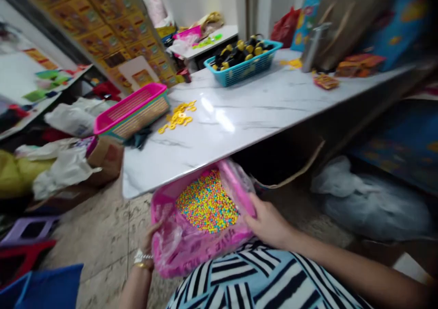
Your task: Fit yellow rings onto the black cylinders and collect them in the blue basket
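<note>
Nearest to us, our left hand point(151, 241) and our right hand point(268, 222) hold a translucent pink plastic bag point(191, 259) with its mouth spread wide, just above our blue, black and white striped shirt point(253, 277). Each hand grips narrowly on the bag's edge, the left at the side and the right at the far corner. A silver wristwatch point(142, 256) and a gold bangle point(141, 265) sit on our left wrist. Inside the bag lies a heap of tiny round candy-coloured beads point(207, 203) in yellow, pink and pale blue.

Past the bag, a white marble tabletop point(232, 138) runs ahead of us. On it stand a pink woven rectangular basket point(132, 110) and, just beside it, a scatter of yellow plastic rings point(178, 116). Farther along, a teal plastic basket point(242, 69) holds black and yellow pieces. Left of the table, white plastic bags point(66, 174) lie against a cardboard box point(107, 156), and a pale sack point(369, 206) sits on the floor to the right. Beyond the tabletop stands a small white table point(208, 42) piled with colourful packets.
</note>
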`<state>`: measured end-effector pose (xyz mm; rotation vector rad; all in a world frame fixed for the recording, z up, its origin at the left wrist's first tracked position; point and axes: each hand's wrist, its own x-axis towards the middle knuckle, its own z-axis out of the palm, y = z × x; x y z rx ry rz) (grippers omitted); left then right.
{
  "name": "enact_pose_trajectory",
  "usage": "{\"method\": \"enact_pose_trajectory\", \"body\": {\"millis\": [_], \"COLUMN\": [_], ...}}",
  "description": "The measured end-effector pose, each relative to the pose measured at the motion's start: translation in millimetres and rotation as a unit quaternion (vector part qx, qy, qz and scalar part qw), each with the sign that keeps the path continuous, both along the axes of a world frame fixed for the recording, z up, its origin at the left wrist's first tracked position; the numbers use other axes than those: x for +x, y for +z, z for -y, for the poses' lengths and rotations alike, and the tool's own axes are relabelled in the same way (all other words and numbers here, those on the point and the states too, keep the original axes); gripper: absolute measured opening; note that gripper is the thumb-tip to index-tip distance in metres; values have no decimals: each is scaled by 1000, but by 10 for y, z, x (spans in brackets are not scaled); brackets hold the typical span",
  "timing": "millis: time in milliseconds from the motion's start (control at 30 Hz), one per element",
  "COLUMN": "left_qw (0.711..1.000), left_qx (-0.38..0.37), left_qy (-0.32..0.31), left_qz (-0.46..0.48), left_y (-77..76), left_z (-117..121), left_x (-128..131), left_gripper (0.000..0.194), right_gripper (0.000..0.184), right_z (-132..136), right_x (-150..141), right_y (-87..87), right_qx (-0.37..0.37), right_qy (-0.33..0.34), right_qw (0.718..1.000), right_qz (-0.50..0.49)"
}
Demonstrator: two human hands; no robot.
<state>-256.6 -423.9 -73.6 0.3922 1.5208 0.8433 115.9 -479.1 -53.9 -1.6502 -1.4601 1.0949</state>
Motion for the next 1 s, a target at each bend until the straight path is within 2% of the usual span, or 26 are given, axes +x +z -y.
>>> {"method": "enact_pose_trajectory", "body": {"millis": [167, 367, 467, 567, 667, 867, 1000], "left_qw": [995, 984, 983, 980, 982, 984, 983], "left_qx": [10, 3, 17, 41, 39, 27, 58], "left_qy": [56, 54, 59, 80, 110, 136, 140], "left_qz": [85, 167, 176, 177, 147, 108, 104], "left_y": [-264, -475, -530, -550, -516, -412, -441], "left_z": [-25, 55, 47, -5, -14, 124, 218], "left_x": [83, -103, -141, -120, -87, 10, 16], "left_gripper": [26, 34, 39, 48, 57, 69, 71], "right_gripper": [8, 18, 23, 32, 37, 22, 26], "right_z": [-351, -532, -748, -1031, -1241, -1313, -1384], "right_x": [170, 138, 114, 93, 53, 16, -63], "right_y": [-139, -158, -147, -183, -248, -319, -431], "right_qx": [-9, -46, -83, -109, -116, -133, -120], "right_qy": [-35, 10, 44, 67, 79, 80, 79], "right_qw": [999, 995, 981, 963, 953, 941, 938], "right_qz": [21, 87, 169, 239, 268, 301, 314]}}
